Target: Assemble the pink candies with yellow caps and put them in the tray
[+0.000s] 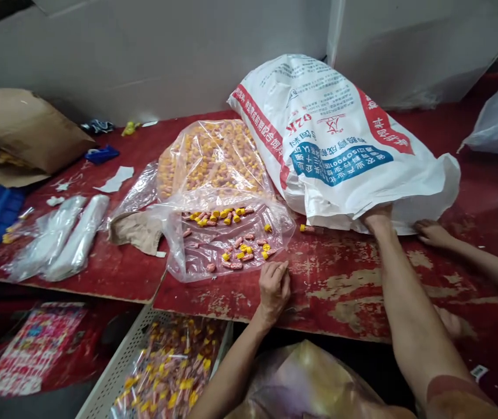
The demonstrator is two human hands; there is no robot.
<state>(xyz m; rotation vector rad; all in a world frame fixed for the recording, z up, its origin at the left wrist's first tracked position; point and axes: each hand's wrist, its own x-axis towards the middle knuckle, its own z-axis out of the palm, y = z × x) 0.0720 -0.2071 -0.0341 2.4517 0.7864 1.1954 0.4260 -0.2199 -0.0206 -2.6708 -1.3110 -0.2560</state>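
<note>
Shirt fabric point(307, 384) shows at bottom centre, below the left hand point(274, 288), curled narrow beside mid-frame vials point(247, 258) that a nudge could scatter off the desk point(327, 262), while the right hand hides inside the upper-right sack point(266, 87), its grip impossible to tell.

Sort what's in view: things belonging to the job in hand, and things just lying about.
Likely in use:
white sack, right arm inside
clear bag, left hand beside it
yellow-capped pieces

Seemingly lying about:
white scrap
small blue item
</note>
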